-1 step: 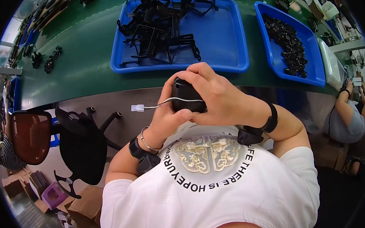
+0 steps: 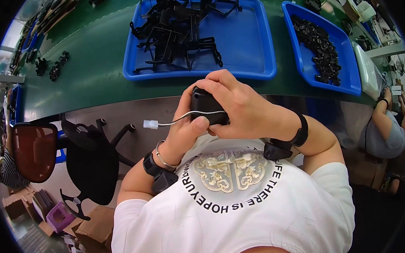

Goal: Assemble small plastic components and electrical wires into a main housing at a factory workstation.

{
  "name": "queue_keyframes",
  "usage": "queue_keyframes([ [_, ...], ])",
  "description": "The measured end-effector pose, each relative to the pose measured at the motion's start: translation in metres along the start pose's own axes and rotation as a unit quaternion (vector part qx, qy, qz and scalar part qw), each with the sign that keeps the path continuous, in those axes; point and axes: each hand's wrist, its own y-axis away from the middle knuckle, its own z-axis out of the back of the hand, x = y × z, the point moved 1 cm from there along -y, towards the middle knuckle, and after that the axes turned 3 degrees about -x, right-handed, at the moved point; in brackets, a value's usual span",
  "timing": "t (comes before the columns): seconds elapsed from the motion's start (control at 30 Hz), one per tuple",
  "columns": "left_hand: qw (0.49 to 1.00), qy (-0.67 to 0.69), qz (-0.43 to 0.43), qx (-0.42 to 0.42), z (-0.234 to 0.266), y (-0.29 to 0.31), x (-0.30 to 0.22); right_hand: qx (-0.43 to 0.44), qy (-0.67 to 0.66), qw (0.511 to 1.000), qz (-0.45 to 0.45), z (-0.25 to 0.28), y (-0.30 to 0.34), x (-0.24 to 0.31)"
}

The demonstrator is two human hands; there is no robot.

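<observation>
Both of my hands grip a black plastic housing (image 2: pixel 203 100) in front of my chest, just off the table's near edge. My left hand (image 2: pixel 182 130) is closed around its left side, with the thumb on the cable across its lower face. Closed over the top and right side, my right hand (image 2: pixel 247 107) hides much of the part. A thin black-and-white cable (image 2: pixel 176 120) runs across the housing and out to the left. At its free end hangs a white plug connector (image 2: pixel 151 124).
On the green table (image 2: pixel 84 50) stands a blue tray (image 2: pixel 246 40) with black brackets (image 2: pixel 173 35). Farther right, another blue tray (image 2: pixel 301 69) holds small black parts (image 2: pixel 321 52). An office chair (image 2: pixel 91 161) and cardboard boxes (image 2: pixel 97 225) are at left. A co-worker's arm (image 2: pixel 383 120) shows at right.
My left thumb has shifted up and left onto the cable. The plug connector has swung slightly left and down. Both hands still hold the housing.
</observation>
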Motion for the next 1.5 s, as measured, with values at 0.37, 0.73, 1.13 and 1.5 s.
queue_keyframes([
  [0.37,0.995,0.024,0.084,-0.049,-0.005,0.009,-0.007,-0.082,0.181,0.979,-0.046,0.105,-0.09,-0.099],
  [0.73,0.995,-0.002,0.085,-0.059,-0.001,0.02,-0.008,-0.045,0.315,0.938,-0.14,0.073,-0.101,-0.152],
  [1.13,0.994,0.003,0.101,-0.034,0.004,0.011,-0.001,0.053,0.295,0.952,-0.059,0.078,-0.042,-0.125],
  [1.5,0.992,-0.065,0.047,-0.096,0.006,0.01,-0.013,-0.078,-0.334,0.921,-0.186,0.062,0.028,-0.039],
])
